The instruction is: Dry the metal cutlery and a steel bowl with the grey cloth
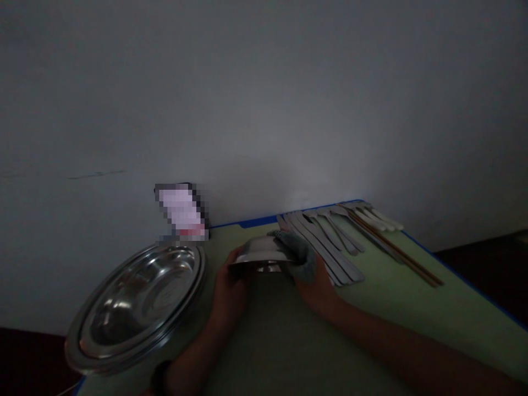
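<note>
Above the green tabletop I hold a small steel bowl (pixel 262 250), tipped with its rim towards me and its outside facing up. My left hand (pixel 231 286) grips the bowl's left edge, its fingers partly hidden behind the metal. On the other side, my right hand (pixel 315 283) is closed round a grey-green cloth (pixel 300 254) and presses it against the bowl's right side. The bowl's inside is mostly dark. Near my left hand lie nested large steel basins (pixel 144 302).
Several steel knives (pixel 325 253), forks and spoons (pixel 336 228), wooden chopsticks (pixel 406 258) and white-handled cutlery (pixel 377 220) lie on the right of the blue-edged table (pixel 396 330). A blurred-out phone-like screen (pixel 181 209) leans against the wall (pixel 264 110) at the back left.
</note>
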`<state>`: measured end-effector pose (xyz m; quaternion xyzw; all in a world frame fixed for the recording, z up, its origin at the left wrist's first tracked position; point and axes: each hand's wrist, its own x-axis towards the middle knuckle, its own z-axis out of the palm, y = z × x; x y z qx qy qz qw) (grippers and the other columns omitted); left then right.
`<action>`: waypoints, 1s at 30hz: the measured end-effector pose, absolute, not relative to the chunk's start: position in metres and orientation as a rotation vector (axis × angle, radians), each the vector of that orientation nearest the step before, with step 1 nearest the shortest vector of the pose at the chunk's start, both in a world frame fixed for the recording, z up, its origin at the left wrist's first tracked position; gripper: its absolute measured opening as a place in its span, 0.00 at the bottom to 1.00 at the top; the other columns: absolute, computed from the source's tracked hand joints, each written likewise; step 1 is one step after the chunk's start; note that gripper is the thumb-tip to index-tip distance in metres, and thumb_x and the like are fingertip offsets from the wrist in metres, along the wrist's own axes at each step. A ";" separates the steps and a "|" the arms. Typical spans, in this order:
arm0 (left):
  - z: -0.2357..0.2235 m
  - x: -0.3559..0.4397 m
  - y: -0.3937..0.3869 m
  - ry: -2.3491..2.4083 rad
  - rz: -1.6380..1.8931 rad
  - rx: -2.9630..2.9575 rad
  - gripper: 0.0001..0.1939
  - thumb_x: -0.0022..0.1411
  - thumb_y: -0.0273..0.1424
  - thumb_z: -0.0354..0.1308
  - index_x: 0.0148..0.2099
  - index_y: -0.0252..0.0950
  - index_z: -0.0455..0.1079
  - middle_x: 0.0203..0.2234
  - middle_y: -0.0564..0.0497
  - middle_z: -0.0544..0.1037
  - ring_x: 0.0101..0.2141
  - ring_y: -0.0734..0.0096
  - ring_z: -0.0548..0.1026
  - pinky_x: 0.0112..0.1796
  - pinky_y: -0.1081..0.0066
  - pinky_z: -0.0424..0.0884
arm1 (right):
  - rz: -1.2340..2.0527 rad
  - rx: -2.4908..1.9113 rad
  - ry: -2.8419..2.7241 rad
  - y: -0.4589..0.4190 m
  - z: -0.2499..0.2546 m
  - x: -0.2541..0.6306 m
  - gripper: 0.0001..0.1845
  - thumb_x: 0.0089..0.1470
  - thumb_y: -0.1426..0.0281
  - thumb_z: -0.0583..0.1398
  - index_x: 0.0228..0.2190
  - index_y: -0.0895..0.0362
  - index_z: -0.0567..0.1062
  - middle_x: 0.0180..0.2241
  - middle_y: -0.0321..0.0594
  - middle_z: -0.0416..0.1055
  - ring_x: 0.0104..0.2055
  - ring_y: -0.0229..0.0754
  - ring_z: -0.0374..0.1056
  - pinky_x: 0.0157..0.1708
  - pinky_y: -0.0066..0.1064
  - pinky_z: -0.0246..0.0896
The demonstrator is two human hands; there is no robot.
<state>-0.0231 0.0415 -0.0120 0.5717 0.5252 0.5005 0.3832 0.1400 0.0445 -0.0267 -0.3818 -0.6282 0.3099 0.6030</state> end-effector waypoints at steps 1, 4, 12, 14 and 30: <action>-0.012 -0.024 0.042 1.352 1.270 1.473 0.18 0.54 0.30 0.54 0.48 0.34 0.69 0.39 0.47 0.78 0.43 0.58 0.74 0.44 0.63 0.69 | 0.715 -0.888 -1.462 0.045 -0.027 0.140 0.25 0.48 0.67 0.61 0.49 0.50 0.69 0.51 0.40 0.68 0.55 0.45 0.62 0.57 0.43 0.53; -0.012 -0.024 0.041 1.422 1.279 1.472 0.18 0.54 0.31 0.55 0.48 0.35 0.71 0.39 0.46 0.78 0.45 0.55 0.73 0.45 0.61 0.68 | 0.696 -0.932 -1.433 0.048 -0.028 0.141 0.24 0.49 0.67 0.59 0.50 0.50 0.69 0.52 0.39 0.67 0.55 0.45 0.62 0.58 0.42 0.53; -0.011 -0.018 0.039 1.440 1.384 1.212 0.14 0.50 0.36 0.60 0.39 0.35 0.75 0.31 0.47 0.80 0.37 0.55 0.76 0.42 0.61 0.69 | 0.635 -1.034 -1.514 0.052 -0.029 0.140 0.14 0.52 0.67 0.57 0.42 0.53 0.73 0.43 0.42 0.73 0.52 0.47 0.64 0.56 0.46 0.54; -0.012 -0.018 0.039 1.440 1.348 1.152 0.17 0.49 0.38 0.61 0.40 0.34 0.74 0.31 0.47 0.80 0.38 0.53 0.76 0.41 0.60 0.69 | 0.649 -1.081 -1.506 0.051 -0.028 0.139 0.12 0.52 0.65 0.57 0.39 0.52 0.74 0.41 0.42 0.74 0.50 0.47 0.66 0.55 0.47 0.55; -0.012 -0.011 0.037 1.350 1.376 1.175 0.14 0.51 0.36 0.61 0.41 0.37 0.74 0.37 0.48 0.79 0.47 0.52 0.72 0.47 0.59 0.65 | 0.845 -1.168 -1.315 0.051 -0.022 0.142 0.18 0.52 0.55 0.55 0.34 0.54 0.76 0.33 0.43 0.76 0.46 0.49 0.69 0.53 0.48 0.56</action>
